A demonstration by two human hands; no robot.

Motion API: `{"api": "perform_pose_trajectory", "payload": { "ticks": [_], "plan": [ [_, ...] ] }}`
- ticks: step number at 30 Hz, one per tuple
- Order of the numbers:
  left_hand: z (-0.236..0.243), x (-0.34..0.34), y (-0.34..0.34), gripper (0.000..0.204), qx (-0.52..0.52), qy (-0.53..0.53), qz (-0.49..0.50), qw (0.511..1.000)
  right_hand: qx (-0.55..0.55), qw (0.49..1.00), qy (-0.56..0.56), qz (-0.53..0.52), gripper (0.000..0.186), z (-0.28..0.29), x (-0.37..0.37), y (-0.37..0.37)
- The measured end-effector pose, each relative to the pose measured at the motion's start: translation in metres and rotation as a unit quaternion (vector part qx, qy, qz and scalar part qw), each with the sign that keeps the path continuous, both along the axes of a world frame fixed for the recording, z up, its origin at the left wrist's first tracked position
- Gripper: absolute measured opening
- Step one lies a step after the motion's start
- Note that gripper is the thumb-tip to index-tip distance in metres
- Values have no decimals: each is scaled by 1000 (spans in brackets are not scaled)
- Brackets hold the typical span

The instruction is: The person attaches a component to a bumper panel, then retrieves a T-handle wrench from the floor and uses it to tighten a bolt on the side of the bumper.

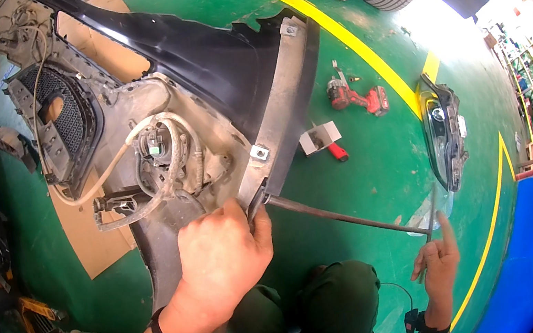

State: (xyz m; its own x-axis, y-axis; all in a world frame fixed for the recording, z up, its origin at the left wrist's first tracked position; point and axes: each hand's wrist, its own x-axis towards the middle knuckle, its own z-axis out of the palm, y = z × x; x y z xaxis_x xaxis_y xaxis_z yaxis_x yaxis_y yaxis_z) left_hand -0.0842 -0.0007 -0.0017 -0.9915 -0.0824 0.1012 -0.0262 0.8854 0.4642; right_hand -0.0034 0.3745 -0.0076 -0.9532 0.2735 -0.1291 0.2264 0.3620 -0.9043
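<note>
Rod [347,215] and crossbar [432,215] form a T-handled tool, which slants down to the right across the view, between the person's two hands. Its far end meets the lower end of a grey metal strip [279,81], fixed along the edge of a large black panel [222,62]. Left hand [224,250] is closed over that same edge, thumb on the near side — whether it also pinches the tool's tip is hard to tell, since the knuckles cover the spot. Right hand [438,258] has its fingers curled around the lower part of the crossbar, the index finger stretched upward along it.

On the panel's dusty inner side sit a looped beige hose [106,165], a round lamp [155,142] and a mesh grille [77,131]. Cardboard [87,244] shows beneath, on the green floor [346,185].

Past the tool lie a red cordless drill [356,96], a small open box [320,138] with a red-handled item [339,152] just beside it, and — farther right, by the yellow line [356,27] — a headlamp [442,131], near a crumpled clear bag [421,215].
</note>
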Motion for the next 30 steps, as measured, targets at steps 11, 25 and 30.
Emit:
{"api": "perform_pose_trajectory", "payload": {
  "ticks": [11,25,30],
  "plan": [
    [-3,2,0,33,-4,4,-1,1000,-10,988,51,145,34,-12,5,28],
    [-4,3,2,34,-2,10,0,1000,-81,988,-129,23,41,8,-16,10],
    [-6,2,2,34,-1,8,0,1000,-55,998,-43,3,64,3,-8,-6]
  ]
}}
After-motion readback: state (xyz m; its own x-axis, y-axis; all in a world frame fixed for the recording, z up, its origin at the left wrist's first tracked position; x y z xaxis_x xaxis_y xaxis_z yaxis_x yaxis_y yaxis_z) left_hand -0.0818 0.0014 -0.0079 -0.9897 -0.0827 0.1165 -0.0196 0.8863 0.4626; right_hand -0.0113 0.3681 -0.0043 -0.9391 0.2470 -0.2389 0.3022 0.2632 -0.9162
